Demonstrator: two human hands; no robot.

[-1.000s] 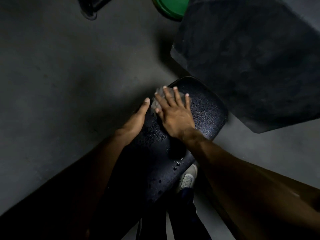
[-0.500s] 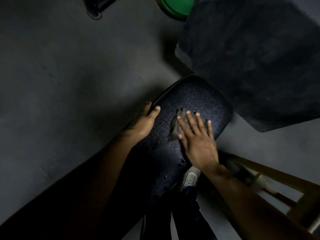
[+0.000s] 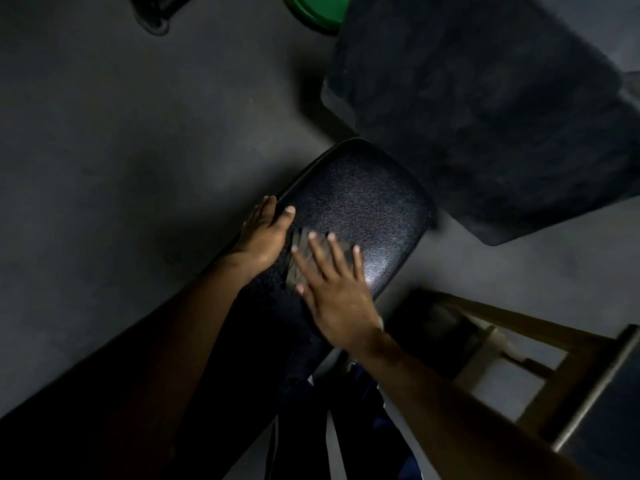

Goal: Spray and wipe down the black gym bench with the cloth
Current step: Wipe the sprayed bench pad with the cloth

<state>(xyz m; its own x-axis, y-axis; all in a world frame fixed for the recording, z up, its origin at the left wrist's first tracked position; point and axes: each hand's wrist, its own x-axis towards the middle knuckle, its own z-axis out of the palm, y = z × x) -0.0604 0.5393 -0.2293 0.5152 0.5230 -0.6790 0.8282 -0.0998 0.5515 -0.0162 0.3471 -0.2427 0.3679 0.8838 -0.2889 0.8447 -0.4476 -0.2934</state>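
Head view: the black gym bench (image 3: pixel 360 202) runs diagonally below the camera, and the right hand (image 3: pixel 336 292) presses the grey cloth (image 3: pixel 301 258) flat on its pad, fingers straight and spread. The left hand (image 3: pixel 265 233) grips the bench's left edge, thumb on top, just beside the cloth.

Dark grey floor (image 3: pixel 121 140) all round. Large black mat (image 3: pixel 485 109) at upper right, one corner near the middle. Green disc (image 3: pixel 317 10) at the top edge, partly behind the mat. Black foot (image 3: pixel 156 12) of some gear at top left. Wooden stool (image 3: pixel 540 368) at lower right.
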